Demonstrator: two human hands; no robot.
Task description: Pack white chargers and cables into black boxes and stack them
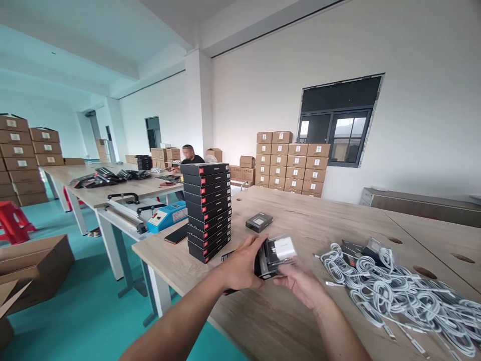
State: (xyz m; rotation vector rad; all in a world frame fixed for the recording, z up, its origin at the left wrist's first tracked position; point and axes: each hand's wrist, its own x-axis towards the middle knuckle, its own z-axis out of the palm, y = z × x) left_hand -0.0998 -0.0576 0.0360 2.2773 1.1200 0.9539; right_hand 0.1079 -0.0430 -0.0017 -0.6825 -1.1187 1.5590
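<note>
My left hand (240,268) and my right hand (300,287) together hold a small black box (267,260) with a clear tray and a white charger (284,247) in it, just above the wooden table (300,220). Left of my hands rises a tall stack of black boxes (207,210). One single black box (259,221) lies on the table behind my hands. A heap of coiled white cables (398,293) lies to the right, with some black pieces at its far edge.
A phone (176,234) lies at the table's left edge beside a blue sealing machine (165,216). A person in black sits at the far table (105,185). Cardboard cartons (293,163) are stacked along the wall; red stools (13,220) and open cartons stand on the left floor.
</note>
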